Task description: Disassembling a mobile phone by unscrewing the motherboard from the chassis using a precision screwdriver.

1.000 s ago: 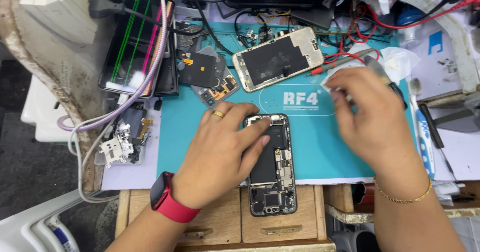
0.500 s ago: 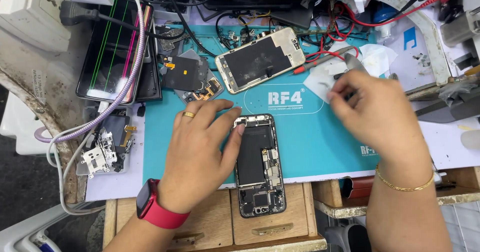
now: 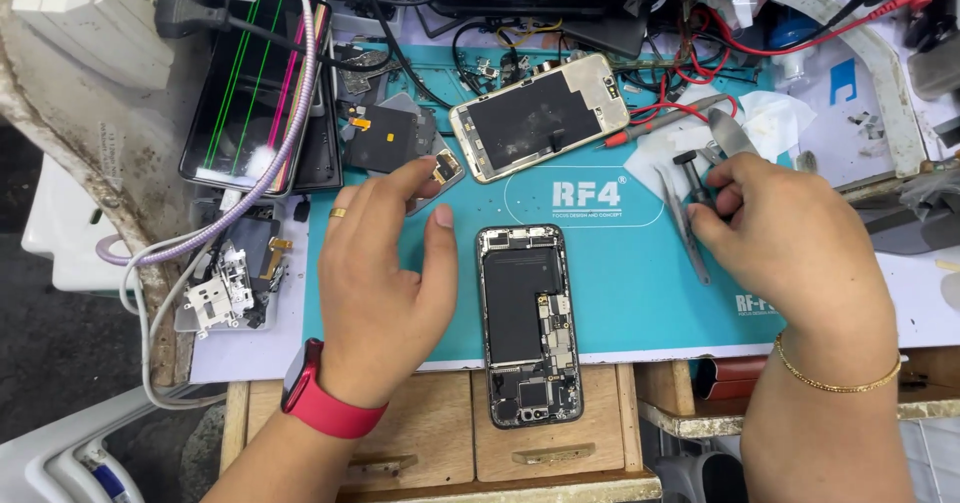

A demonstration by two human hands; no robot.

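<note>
Lying on mat [image 3: 640, 293]: two opened phones [image 3: 527, 323], one tweezers [image 3: 683, 225].

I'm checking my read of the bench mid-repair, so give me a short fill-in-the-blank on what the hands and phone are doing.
1. The opened phone lies between the two hands on the ____ mat.
2. The left hand wears a ____ watch band at the wrist.
3. The right hand grips a small dark ____ beside the tweezers.
4. The cracked screen shows coloured vertical ____.

Missing words: teal; red; tool; lines
</note>
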